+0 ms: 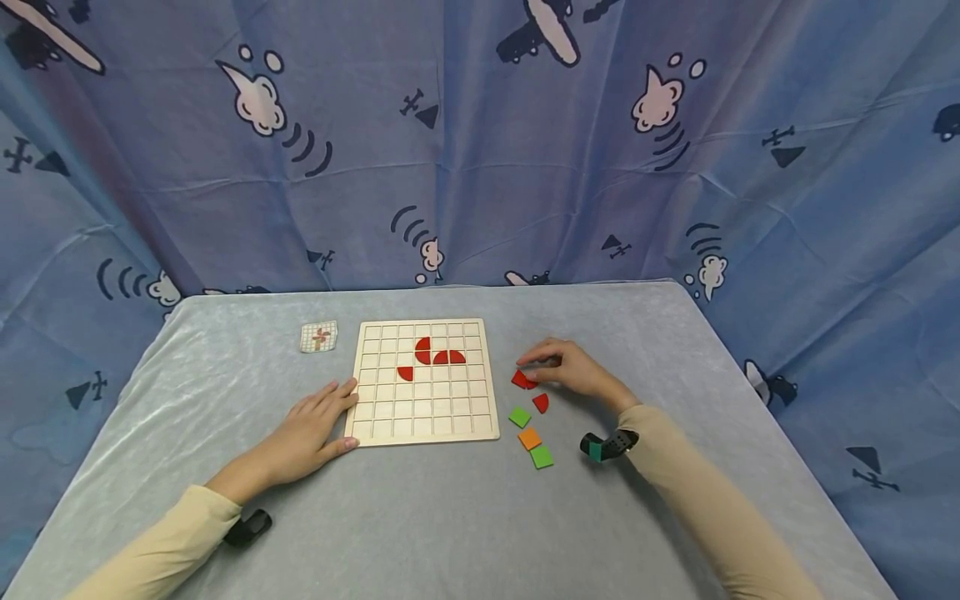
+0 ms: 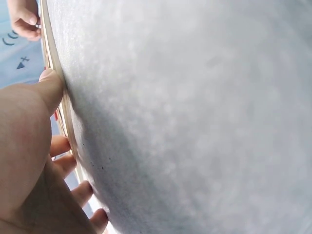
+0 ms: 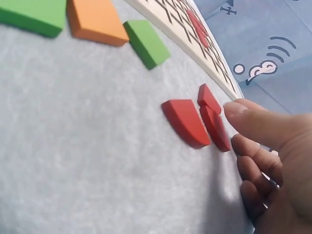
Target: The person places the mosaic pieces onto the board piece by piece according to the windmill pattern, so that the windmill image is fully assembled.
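Note:
A wooden grid board (image 1: pixel 422 417) lies on the cloth, with several red quarter-circle pieces (image 1: pixel 406 374) set on it. My left hand (image 1: pixel 318 425) rests at its left edge, fingers spread and thumb at the near corner. In the left wrist view, the thumb (image 2: pixel 51 87) and fingertips touch the board's rim (image 2: pixel 66 112). To the right of the board, my right hand (image 1: pixel 566 367) hovers over two adjoining red pieces (image 1: pixel 519 379), thumb and fingers loosely bent. The right wrist view shows the thumb (image 3: pixel 258 119) beside those pieces, with nothing held. Another red quarter-circle (image 3: pixel 185 122) lies just nearer.
Two green squares (image 1: pixel 520 417) and an orange square (image 1: pixel 529 439) lie in a row right of the board. A small pattern card (image 1: pixel 318 337) sits at the board's upper left. Behind the grey-clothed table (image 1: pixel 420 525) hangs a blue patterned curtain (image 1: pixel 480 167).

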